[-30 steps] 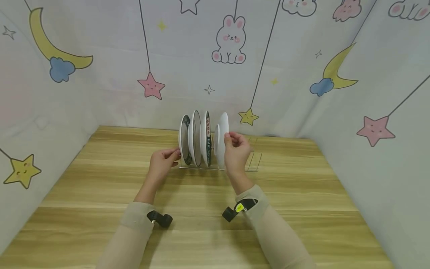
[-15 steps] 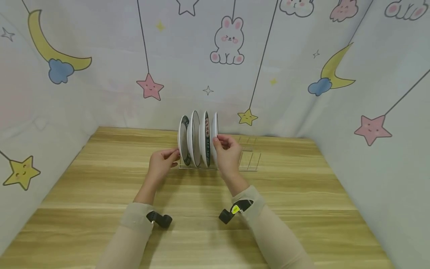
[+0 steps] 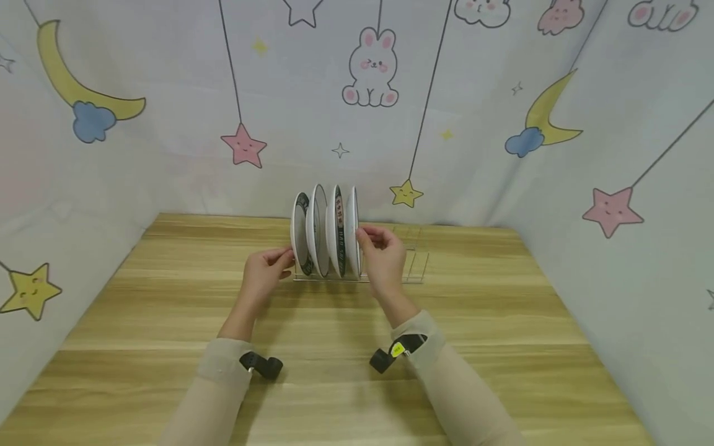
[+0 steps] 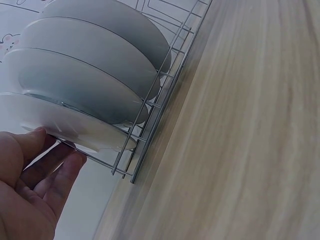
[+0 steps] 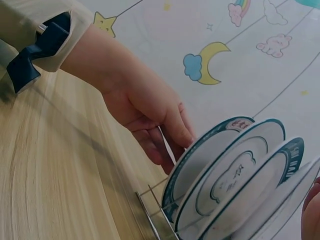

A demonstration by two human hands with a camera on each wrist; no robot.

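Several white plates with dark green rims stand on edge in a wire rack (image 3: 414,282). At the rack's left end, my left hand (image 3: 263,272) pinches the end wire between thumb and fingers, beside the leftmost plate (image 3: 299,234). The left wrist view shows this grip with the thumb (image 4: 35,137) close under the plate's white back. My right hand (image 3: 385,263) is at the edge of the rightmost plate (image 3: 352,238), fingers loosely bent, thumb tip by the rim. Only a bit of right-hand fingers (image 5: 312,210) shows in the right wrist view.
The rack's right part has bare wire slots (image 3: 415,263). It stands on a wood-grain table (image 3: 323,359), near the back wall's printed cloth (image 3: 312,124). Small black cameras (image 3: 268,367) are strapped at both wrists.
My right hand has brought the rightmost plate leftward, close to the others, then shifted slightly right off its rim. My left hand has stayed on the rack's end.
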